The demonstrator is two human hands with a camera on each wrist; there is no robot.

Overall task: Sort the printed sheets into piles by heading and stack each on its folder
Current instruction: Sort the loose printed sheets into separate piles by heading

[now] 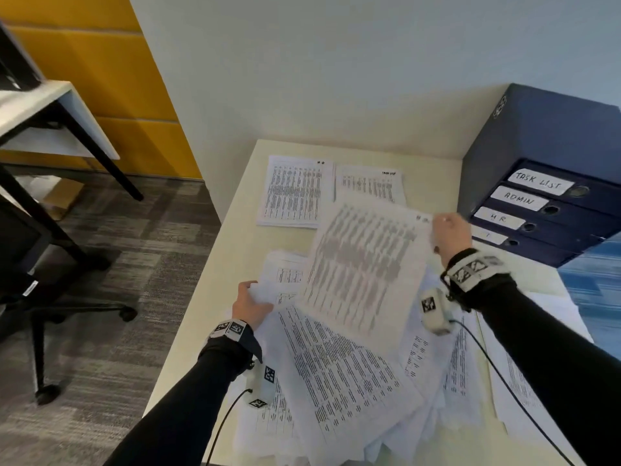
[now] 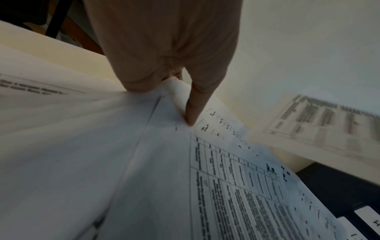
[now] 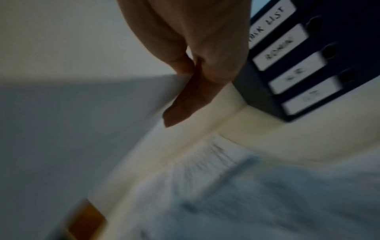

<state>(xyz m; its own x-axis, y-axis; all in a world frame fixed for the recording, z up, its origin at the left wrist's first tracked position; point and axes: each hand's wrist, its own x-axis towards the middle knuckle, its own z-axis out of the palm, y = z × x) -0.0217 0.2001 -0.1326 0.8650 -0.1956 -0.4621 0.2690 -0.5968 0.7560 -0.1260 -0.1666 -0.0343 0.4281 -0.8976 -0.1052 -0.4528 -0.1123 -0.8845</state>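
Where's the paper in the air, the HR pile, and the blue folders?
Lifted sheet (image 1: 363,264): head view, middle of the printed page.
HR pile (image 1: 294,193): head view, middle of its top sheet.
Folders (image 1: 524,129): head view, top cover of the stack.

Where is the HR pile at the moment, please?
In the head view, the HR pile lies flat at the table's far left, directly left of the task list pile, beyond the sheet the right hand holds.

The head view looks steeply down from above the desk (image 1: 433,169) toward its far wall edge. Each wrist view looks along its fingers, very close to the sheets. All three share the labelled binders (image 1: 551,210) (image 2: 349,194) (image 3: 308,65) at the desk's far right corner.
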